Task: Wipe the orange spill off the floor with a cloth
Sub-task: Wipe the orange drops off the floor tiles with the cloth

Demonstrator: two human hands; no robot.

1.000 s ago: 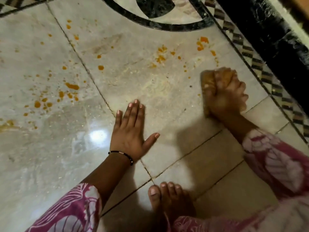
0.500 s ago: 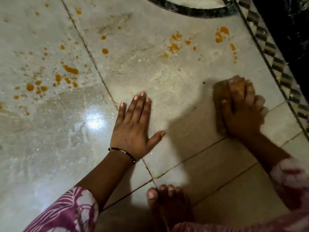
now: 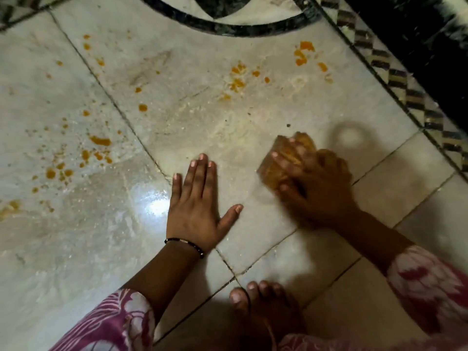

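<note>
Orange splatters dot the pale marble floor: a cluster at the left [image 3: 100, 141], drops in the middle far area [image 3: 237, 83] and a patch near the patterned border [image 3: 301, 57]. My right hand [image 3: 314, 183] presses a bunched, orange-stained cloth [image 3: 281, 162] onto the floor, fingers curled over it; it is motion-blurred. My left hand [image 3: 197, 206] lies flat on the floor with fingers straight, a thin dark bracelet at the wrist, just left of the cloth.
My bare foot [image 3: 263, 302] stands on the tiles near the bottom centre. A dark checkered border [image 3: 405, 97] and black stone strip run along the right. A dark curved inlay [image 3: 228, 29] crosses the top. A wet glare spot [image 3: 157, 209] shines left of my left hand.
My right hand has dragged the cloth leftward and nearer to my left hand. The left hand stays planted flat on the floor.
</note>
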